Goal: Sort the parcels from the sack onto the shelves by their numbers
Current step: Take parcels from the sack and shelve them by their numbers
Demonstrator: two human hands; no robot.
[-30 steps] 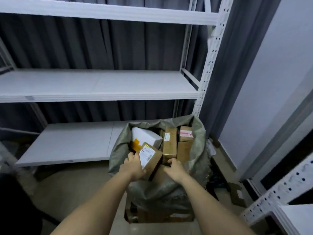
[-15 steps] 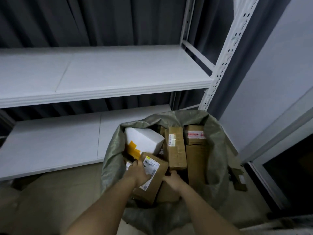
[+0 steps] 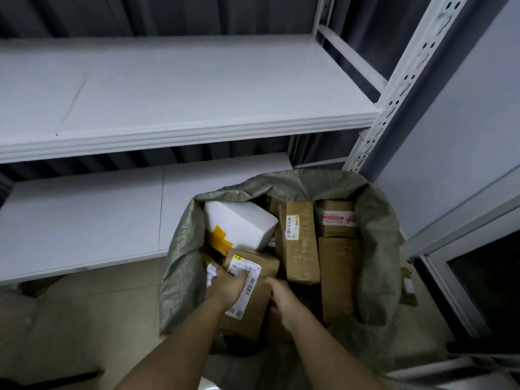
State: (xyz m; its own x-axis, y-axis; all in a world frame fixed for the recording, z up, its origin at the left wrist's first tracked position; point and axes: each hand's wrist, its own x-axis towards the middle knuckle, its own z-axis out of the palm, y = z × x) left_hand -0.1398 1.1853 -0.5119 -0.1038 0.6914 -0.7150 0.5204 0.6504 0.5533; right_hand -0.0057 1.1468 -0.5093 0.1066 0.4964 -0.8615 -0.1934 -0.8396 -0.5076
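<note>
White metal shelving unit [image 3: 197, 128] with bare grey-white boards stands beyond and above the grip; no parcels on either visible board, so sorting judged barely begun. Against the picture from a second ago the view has dropped and closed in: the top shelf has gone out of sight, and the sack fills more of the lower frame. Olive-green woven sack [image 3: 180, 277], mouth open, surrounds the grip on all sides. Inside it, beyond the grip and slightly left, a white foam box with a yellow-orange patch [image 3: 239, 223]; beyond and right, a long brown taped carton with a barcode label [image 3: 301, 243] and a squat brown carton with red-printed tape [image 3: 336, 220]. The held item: a small brown cardboard parcel with a white shipping label [image 3: 250, 288], low inside the sack mouth. A second ago it was lifted and tipped near the rim; now it lies lower among the others, label up. Likely reading the number before choosing a shelf; digits too blurred to make out. Left hand [image 3: 229, 287] curled over the label's near-left edge, gripping. Right hand [image 3: 281, 296] at the parcel's right side, fingers tucked down against it; appears to clasp it, though fingertips hidden.
</note>
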